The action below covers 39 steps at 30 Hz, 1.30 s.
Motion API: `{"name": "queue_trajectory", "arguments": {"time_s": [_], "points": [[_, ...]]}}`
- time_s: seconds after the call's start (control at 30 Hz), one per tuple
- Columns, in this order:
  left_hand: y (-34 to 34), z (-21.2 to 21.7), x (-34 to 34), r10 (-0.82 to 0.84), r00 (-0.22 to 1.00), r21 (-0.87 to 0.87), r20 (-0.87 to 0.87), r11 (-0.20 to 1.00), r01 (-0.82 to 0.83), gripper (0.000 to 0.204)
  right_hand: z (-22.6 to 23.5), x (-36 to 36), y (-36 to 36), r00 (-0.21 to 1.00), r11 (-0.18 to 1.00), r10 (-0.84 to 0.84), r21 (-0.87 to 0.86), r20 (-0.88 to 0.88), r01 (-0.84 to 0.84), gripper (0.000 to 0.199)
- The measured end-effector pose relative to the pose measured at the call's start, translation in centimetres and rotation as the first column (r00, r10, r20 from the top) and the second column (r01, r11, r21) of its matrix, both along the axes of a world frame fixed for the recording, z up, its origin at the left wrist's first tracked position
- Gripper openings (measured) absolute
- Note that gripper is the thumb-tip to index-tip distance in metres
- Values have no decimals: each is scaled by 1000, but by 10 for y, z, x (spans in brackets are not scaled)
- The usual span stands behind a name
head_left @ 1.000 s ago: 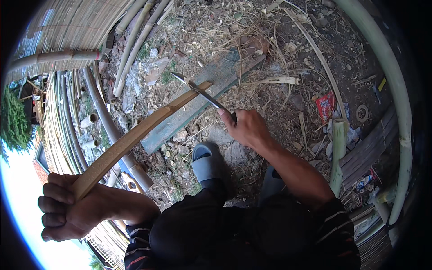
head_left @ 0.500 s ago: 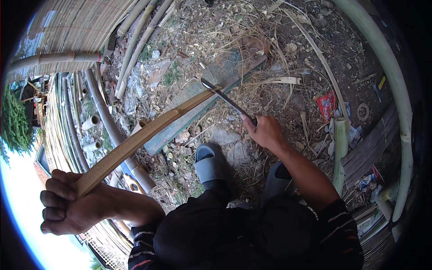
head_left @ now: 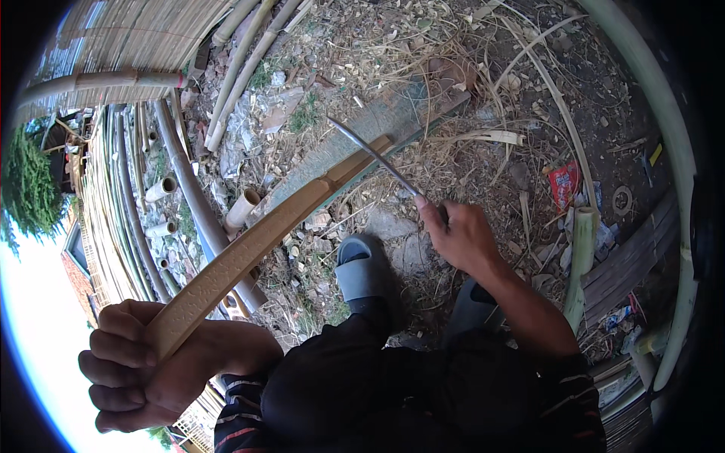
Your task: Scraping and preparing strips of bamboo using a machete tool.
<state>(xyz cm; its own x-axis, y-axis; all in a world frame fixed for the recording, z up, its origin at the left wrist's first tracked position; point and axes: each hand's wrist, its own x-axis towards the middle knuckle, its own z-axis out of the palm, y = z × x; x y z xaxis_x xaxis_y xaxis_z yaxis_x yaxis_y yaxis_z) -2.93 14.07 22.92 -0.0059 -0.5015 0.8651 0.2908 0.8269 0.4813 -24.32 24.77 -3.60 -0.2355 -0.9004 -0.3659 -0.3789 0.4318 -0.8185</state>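
My left hand (head_left: 136, 370) is wrapped tight round the near end of the bamboo strip (head_left: 245, 253); far end sits over the green board (head_left: 400, 109), can't tell if touching. Right hand (head_left: 462, 240) grips the knife (head_left: 397, 178), blade across the strip near its far end. Risks, my read: unsupported tip could flex or twist; blade could snag at the node (head_left: 327, 183) and jump; overpushing could slip it toward my slipper (head_left: 364, 279).
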Motion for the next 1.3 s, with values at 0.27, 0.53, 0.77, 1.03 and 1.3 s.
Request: {"name": "queue_trajectory", "arguments": {"time_s": [0.27,0.53,0.77,1.03,1.3], "points": [[21,-27,-21,-320,944,-52,-75,947,317,48,43,29,-7,980,886,150,-457,127,-76,55],[24,-27,13,-109,986,-221,-127,972,79,41,31,15,3,980,913,165,-393,114,-108,55],[8,-39,-32,-84,996,-320,-32,945,70,46,5,14,9,994,914,106,-395,24,-88,67],[18,-9,-8,-429,901,-65,-59,903,426,44,-19,2,-17,995,996,78,31,68,-80,74],[17,-12,-9,30,998,-120,46,992,-24,38,-55,-22,-18,1000,971,-8,240,-21,13,76]]}}
